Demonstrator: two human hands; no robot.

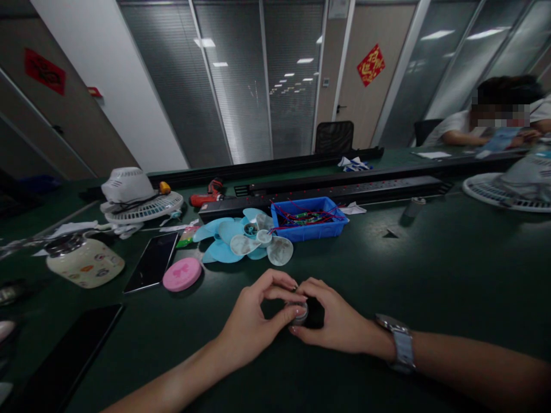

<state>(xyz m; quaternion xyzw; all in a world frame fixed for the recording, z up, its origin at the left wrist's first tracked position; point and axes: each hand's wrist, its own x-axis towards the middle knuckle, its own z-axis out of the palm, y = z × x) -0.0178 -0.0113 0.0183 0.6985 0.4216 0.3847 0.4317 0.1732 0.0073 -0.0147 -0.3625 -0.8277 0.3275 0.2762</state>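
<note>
Here, left hand point(252, 327): thumb and forefinger pinched on the small round part point(300, 314), a narrow grip that holds it from the left side.
Right hand point(338, 327): fingers curled over the same part from the right, grip closed on it; wristwatch point(400, 344) on that wrist.
Small round part: greyish, low on the dark green bench point(430, 269), between the two hands, mostly covered by fingertips.
Just beyond the hands: pale blue fan blades point(219, 244) with a clear set on top.
Left of the blades: pink lid point(182, 274), dark phone point(152, 261), squat jar point(84, 261) — all flat on the bench.
Right of the blades: blue tray point(310, 232) holding red wires.
Far right: another person's sleeve point(451, 126), well apart.
</note>
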